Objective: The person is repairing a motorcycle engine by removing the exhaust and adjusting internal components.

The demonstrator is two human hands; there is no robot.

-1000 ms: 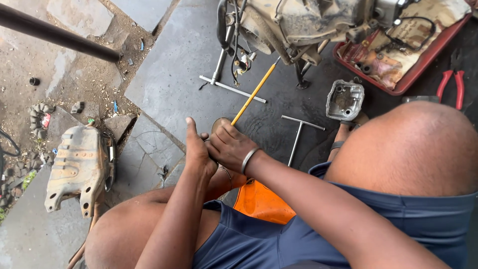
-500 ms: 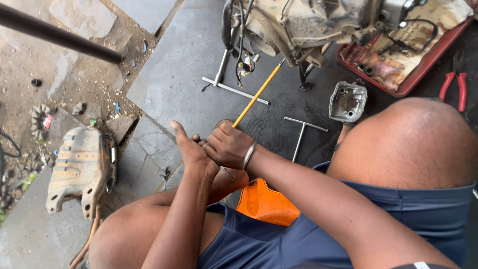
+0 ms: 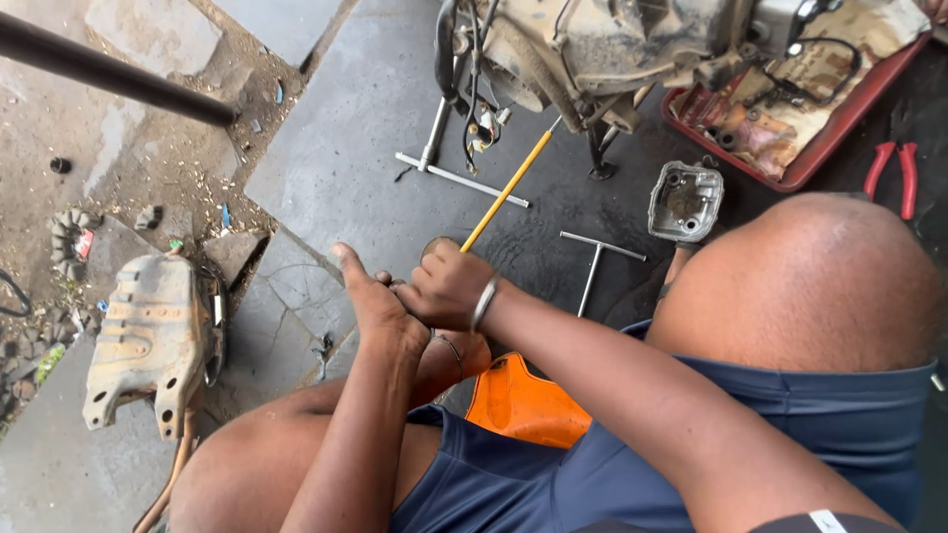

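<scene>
While both hands meet over the floor, the right hand [image 3: 449, 286] wraps its fingers around the handle end of a yellow rod [image 3: 506, 192], whose far tip reaches into the underside of the engine [image 3: 592, 44] near the floor's far edge. The left hand [image 3: 370, 296] presses against the right, thumb raised; whether its fingers grip anything I cannot tell. Work looks midway: a grey cover [image 3: 684, 200] and a larger casing [image 3: 148, 341] already lie detached, while the engine stays largely assembled. A red tray [image 3: 790, 168] at the far right holds a dirty cloth and small parts. Two T-wrenches [image 3: 595, 262] lie unused nearby.
</scene>
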